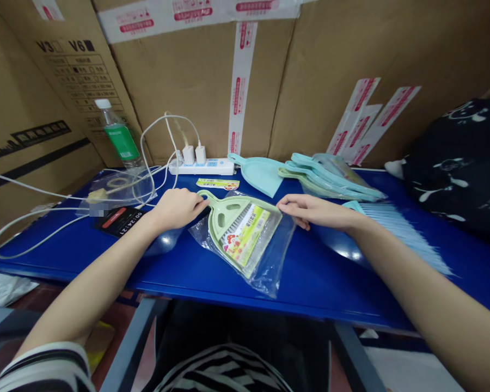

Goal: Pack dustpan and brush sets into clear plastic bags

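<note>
A pale green dustpan (pixel 232 215) with a small brush and a printed label card (pixel 247 234) lies inside a clear plastic bag (pixel 269 267) on the blue table (pixel 310 283). My left hand (pixel 177 208) is closed, pinching the dustpan's handle end at the bag's mouth. Over at the bag's upper right edge, my right hand (pixel 310 209) has its fingers curled and pinching the plastic.
Behind lie a light blue dustpan (pixel 259 173), a stack of more dustpans (pixel 330 179) and a blue brush (pixel 400 228). A white power strip (pixel 202 165) with chargers and cables, a green-labelled bottle (pixel 120 136), a phone (pixel 120 219) and cardboard boxes (pixel 330 71) stand at the back and left.
</note>
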A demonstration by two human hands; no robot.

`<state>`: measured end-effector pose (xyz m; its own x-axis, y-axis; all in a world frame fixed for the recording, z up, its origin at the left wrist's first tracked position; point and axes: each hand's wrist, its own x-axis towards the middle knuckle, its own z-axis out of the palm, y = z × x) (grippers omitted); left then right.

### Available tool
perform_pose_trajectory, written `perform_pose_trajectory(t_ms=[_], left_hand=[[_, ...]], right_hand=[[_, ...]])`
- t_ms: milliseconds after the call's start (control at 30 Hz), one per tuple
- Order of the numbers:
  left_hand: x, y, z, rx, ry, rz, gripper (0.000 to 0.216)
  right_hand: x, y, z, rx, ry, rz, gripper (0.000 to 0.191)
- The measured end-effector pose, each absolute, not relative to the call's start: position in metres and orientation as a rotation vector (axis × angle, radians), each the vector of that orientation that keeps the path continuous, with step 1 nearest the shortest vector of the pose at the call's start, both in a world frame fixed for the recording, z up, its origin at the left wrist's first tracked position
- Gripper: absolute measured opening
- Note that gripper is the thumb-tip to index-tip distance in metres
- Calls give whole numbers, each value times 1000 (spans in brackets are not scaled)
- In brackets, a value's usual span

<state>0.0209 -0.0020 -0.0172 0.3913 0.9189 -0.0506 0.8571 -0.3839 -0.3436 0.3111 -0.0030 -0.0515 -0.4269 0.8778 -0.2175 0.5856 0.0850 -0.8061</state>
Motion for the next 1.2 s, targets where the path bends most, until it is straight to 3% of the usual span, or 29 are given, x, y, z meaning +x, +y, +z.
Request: perform_pose_trajectory(t_ms=[733, 1200], left_hand=[[18, 2, -20, -2384, -1585, 320, 40], [19, 0, -18, -2445, -1514, 326, 38]], right_hand=[[308, -5, -45, -1397, -2349, 1133, 50], [312, -7, -45, -1329, -2554, 1040, 31]])
